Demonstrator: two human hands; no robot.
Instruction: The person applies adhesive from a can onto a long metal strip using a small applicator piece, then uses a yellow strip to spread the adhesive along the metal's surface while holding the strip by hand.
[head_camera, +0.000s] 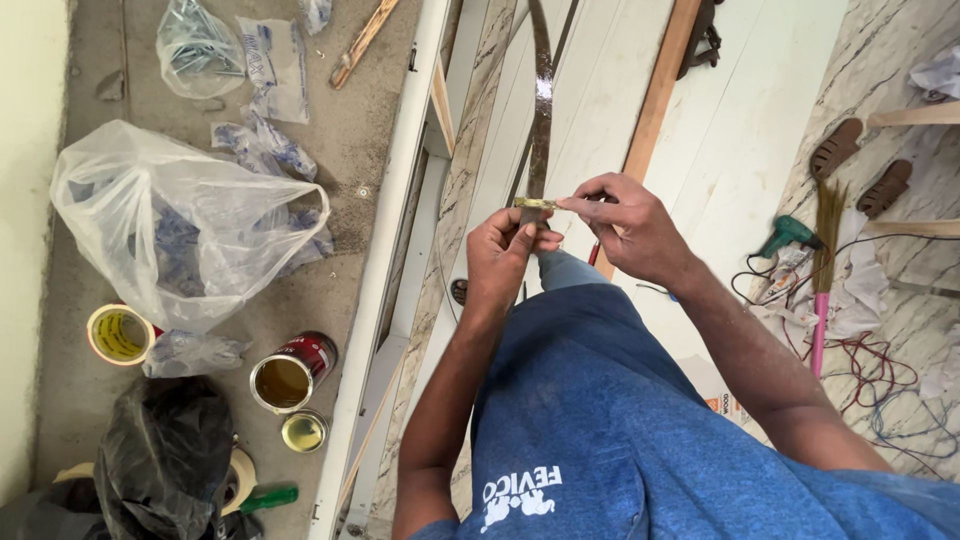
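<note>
My left hand (505, 250) grips the lower end of a long, thin, dark curved strip (541, 100) that rises toward the top of the view. My right hand (625, 225) pinches a small yellowish piece (535, 203) against the strip, just above my left thumb. Both hands meet in the middle of the view, above my blue shirt. Under them lie white panels (730, 130) and a wooden batten (655, 100).
A ledge at left holds a clear plastic bag (180, 220), an open tin of adhesive (290, 375) with its lid (303, 431), a tape roll (118, 333) and a black bag (160, 450). At right lie a green drill (785, 235), a broom (825, 260), sandals (860, 165) and tangled cables (890, 390).
</note>
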